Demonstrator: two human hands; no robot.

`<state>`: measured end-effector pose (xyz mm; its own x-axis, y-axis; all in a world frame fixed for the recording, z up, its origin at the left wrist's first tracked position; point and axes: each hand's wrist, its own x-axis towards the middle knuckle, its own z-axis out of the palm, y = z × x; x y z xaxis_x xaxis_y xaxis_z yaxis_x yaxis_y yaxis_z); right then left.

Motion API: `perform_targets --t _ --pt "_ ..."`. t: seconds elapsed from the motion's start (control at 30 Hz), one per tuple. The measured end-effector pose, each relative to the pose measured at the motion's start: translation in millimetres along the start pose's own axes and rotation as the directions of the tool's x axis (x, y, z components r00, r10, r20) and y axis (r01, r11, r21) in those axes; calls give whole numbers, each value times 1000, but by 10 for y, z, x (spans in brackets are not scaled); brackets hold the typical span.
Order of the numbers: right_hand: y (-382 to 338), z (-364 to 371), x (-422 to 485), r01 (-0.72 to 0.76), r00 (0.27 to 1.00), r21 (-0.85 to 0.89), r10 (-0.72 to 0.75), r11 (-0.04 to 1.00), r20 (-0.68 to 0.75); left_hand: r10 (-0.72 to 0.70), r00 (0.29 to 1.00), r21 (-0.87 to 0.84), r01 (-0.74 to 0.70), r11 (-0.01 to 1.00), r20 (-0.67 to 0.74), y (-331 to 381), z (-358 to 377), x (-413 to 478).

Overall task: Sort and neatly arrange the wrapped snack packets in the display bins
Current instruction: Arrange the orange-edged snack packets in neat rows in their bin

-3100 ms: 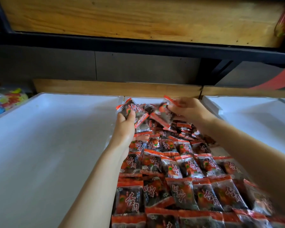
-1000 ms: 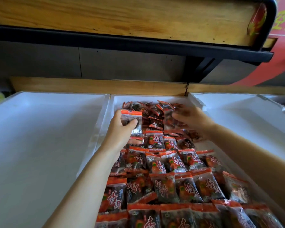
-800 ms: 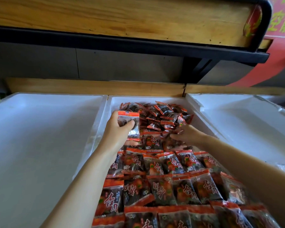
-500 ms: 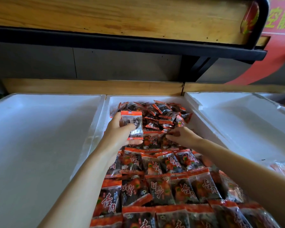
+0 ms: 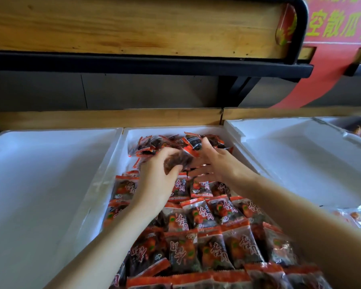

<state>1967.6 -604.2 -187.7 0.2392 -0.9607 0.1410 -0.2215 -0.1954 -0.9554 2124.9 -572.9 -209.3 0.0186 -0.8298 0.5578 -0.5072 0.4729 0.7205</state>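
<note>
Though apart before — hands (image 5: 157, 184) at packet (image 5: 176, 162).

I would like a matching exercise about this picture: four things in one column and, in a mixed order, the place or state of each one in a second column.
Column 1
1. left hand
2. loose packets
3. packet rows
4. red banner

Column 2
A. hangs at the upper right
B. lie flat at the near end of the middle bin
C. grips a dark packet
D. heaped at the far end of the middle bin

Pairs: 1-C, 2-D, 3-B, 4-A
</note>
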Motion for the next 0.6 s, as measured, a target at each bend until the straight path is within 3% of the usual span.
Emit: perform_targets --t 0.07,0.17,0.23,0.3,0.4,0.47,0.6 --pt "-99 -91 -46 -34 996 136 22 990 86 116 992 110 -122 986 55 76 107 21" --pt "-103 -308 -45 -87 996 293 78 952 43 194 950 147 -234 961 244 148 285 27" --pt "-12 -462 -22 -100 994 278 111 955 -24 179 924 128 -233 964 337 149 364 73" --pt "79 -596 18 -55 989 152 75 987 -131 150 921 123 -206 971 359 115 411 171" --pt "223 -792 204 50 963 -251 -114 967 -243 41 890 253 -173 952 454 -46 492 339" --pt "333 -877 370 73 973 -469 -165 880 -158 -56 834 391 -197 899 549 -215 554 424" --pt "464 -810 586 163 985 -723 -67 671 159 -187 753 512 -223 830 631 -419 581 476"
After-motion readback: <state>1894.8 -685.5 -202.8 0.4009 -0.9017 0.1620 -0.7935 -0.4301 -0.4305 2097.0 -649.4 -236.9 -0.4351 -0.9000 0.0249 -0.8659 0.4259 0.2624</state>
